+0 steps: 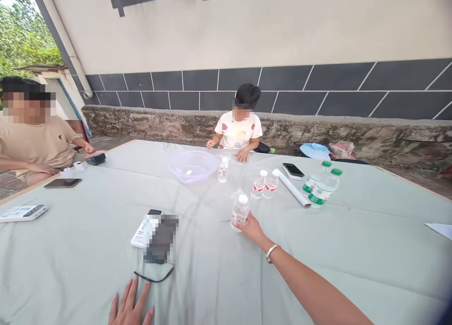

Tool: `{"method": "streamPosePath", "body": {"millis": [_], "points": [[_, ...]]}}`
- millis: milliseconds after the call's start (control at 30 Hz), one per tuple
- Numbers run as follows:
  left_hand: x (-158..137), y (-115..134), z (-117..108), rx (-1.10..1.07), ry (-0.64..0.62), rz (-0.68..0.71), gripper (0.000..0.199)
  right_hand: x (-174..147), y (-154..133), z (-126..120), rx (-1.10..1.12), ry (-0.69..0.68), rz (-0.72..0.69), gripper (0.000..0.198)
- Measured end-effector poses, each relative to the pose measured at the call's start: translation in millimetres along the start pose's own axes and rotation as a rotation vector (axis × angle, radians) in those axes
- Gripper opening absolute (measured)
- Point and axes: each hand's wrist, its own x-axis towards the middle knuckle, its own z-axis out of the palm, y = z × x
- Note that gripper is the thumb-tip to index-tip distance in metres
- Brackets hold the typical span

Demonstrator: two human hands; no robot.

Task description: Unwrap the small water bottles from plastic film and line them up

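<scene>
My right hand (251,228) is wrapped round a small clear water bottle (240,212) with a white cap, which stands upright at the middle of the table. Fingers spread, my left hand (130,306) lies flat on the grey-green tablecloth (208,287) near the front edge. Just beyond it are a black wrist strap (155,280), a blurred dark phone (161,240) and a white power bank (139,233). Behind the held bottle stand two similar bottles (264,186), and another bottle (222,170) is farther back.
A translucent purple basin (193,167) sits at the far side before a seated person (240,129). Another person (35,141) sits at left. To the right are a white roll (293,188), a phone (293,169) and two green-capped bottles (323,190).
</scene>
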Motion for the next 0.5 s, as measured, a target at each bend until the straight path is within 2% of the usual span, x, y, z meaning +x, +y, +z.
{"method": "streamPosePath", "body": {"millis": [100,300,400,500], "points": [[0,5,-10,0.000,0.021,0.013,0.059,-58,0,0,-0.012,-0.110,-0.029,0.054],[-3,11,-26,0.004,0.048,-0.016,0.056,-162,-5,6,0.050,-0.221,0.004,0.046],[-1,11,-24,-0.027,0.116,-0.015,0.052,-198,3,13,0.065,-0.235,0.081,0.046],[-3,33,-18,-0.157,0.259,0.066,0.044,-221,12,22,0.026,-0.215,0.182,0.046]]}}
